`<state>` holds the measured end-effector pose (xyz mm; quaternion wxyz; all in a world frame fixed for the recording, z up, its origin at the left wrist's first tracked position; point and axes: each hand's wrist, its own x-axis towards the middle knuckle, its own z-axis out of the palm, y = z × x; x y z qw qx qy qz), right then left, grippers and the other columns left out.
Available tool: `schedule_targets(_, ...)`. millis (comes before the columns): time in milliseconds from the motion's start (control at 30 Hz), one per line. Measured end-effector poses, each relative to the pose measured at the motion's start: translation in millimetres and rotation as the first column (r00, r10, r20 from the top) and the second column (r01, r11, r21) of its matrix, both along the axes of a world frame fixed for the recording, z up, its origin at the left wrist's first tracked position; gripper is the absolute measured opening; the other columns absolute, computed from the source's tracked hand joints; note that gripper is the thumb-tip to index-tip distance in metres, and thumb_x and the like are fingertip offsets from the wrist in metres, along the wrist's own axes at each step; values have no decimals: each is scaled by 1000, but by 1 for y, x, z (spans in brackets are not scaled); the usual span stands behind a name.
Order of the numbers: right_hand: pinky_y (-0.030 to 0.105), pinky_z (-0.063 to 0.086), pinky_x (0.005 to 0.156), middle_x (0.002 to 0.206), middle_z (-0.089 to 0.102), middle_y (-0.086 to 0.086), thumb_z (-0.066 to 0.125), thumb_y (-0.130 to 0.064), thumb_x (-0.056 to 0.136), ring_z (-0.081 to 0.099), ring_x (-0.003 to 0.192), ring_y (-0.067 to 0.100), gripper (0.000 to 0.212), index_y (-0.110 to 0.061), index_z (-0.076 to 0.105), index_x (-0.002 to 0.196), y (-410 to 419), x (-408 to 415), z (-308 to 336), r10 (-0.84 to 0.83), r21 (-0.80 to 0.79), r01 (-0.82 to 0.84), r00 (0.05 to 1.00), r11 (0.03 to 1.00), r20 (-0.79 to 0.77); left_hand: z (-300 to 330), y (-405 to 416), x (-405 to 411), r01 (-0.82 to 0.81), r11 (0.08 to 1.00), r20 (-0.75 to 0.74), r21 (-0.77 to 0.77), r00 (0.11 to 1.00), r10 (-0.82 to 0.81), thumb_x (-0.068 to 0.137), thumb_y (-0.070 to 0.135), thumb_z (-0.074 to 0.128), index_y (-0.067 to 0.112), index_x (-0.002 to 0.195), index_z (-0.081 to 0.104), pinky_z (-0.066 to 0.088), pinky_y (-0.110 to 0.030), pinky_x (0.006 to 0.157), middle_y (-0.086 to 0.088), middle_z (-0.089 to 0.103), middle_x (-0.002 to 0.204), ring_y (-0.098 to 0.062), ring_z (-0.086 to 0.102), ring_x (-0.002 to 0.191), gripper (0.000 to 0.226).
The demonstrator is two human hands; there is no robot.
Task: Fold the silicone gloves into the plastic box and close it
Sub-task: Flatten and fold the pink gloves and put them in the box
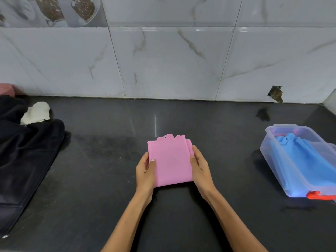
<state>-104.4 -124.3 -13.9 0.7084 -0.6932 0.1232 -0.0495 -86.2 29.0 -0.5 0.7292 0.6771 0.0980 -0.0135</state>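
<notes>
The folded pink silicone glove (171,161) lies on the dark desk (109,160), in the middle. The left hand (145,171) and the right hand (200,167) each have a grip on one side edge. The blue glove (298,157) is already inside the open plastic box (276,166), far right.

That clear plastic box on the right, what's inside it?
The plastic box holds a folded blue silicone glove that fills most of it. A little red shows near the far wall, too unclear to name. Anything beneath the blue glove is covered.
</notes>
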Motion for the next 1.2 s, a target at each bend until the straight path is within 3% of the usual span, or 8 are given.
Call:
schedule_targets(67,22,41,101,140,48,-18,46,-32,98,47,125,1,46,-27,38,142,-1,1,3,8,49,-8,1000,999,5,1,-1,1,-16,1000,-9,-20,1000,15,95,3,43,16,127,58,50,-35,95,4,66,119,-14,63,109,37)
schedule_targets(167,18,52,78,117,66,-15,60,-25,91,64,105,4,37,-29,53,126,-2,0,7,46,123,-49,999,991,22,2,-1,0,-63,997,-31,-32,998,62,94,1,43,17,126,58,50,-36,95,4,67,116,-14,63,107,39)
schedule_targets(367,28,52,88,114,68,-8,56,-5,91,64,104,12,35,-35,59,108,2,-3,3,49,215,-55,998,975,35,6,8,-1,-142,977,-157,-161,981,117,96,3,47,17,122,60,53,-33,80,3,67,110,-16,65,97,33)
schedule_targets(500,22,54,81,113,70,-11,57,-3,90,66,104,10,36,-33,60,110,-2,-5,2,53,261,-64,997,963,49,8,9,-7,-159,962,-178,-224,977,120,95,4,48,17,119,62,55,-32,74,2,69,109,-15,66,94,30)
schedule_targets(667,16,54,72,102,72,-19,56,1,90,68,95,2,41,-38,67,97,-12,-11,1,53,277,-65,997,959,52,7,4,-11,-130,961,-188,-242,979,85,95,7,51,20,113,64,54,-28,66,3,70,105,-12,67,87,26)
schedule_targets(900,32,48,97,125,62,-11,57,-1,90,60,115,11,49,-20,48,133,-40,-27,0,-24,311,30,999,950,-23,9,-23,-14,-46,971,-217,-236,976,-7,95,9,49,22,116,62,53,-21,50,6,70,97,-8,67,76,28)
schedule_targets(1067,34,50,94,122,66,-7,59,-1,88,62,114,17,45,-21,54,128,-63,-44,6,-101,384,108,994,917,-40,17,-50,-17,64,968,-166,-244,980,-107,95,9,48,29,111,62,53,-22,51,7,70,98,-6,68,72,30)
schedule_targets(1200,32,53,87,123,66,-7,64,-5,84,64,110,16,47,-22,56,128,-88,-60,23,-172,396,164,985,903,-15,29,-73,-23,210,951,-55,-227,972,-228,95,10,48,37,105,63,55,-20,55,17,74,85,1,69,71,31)
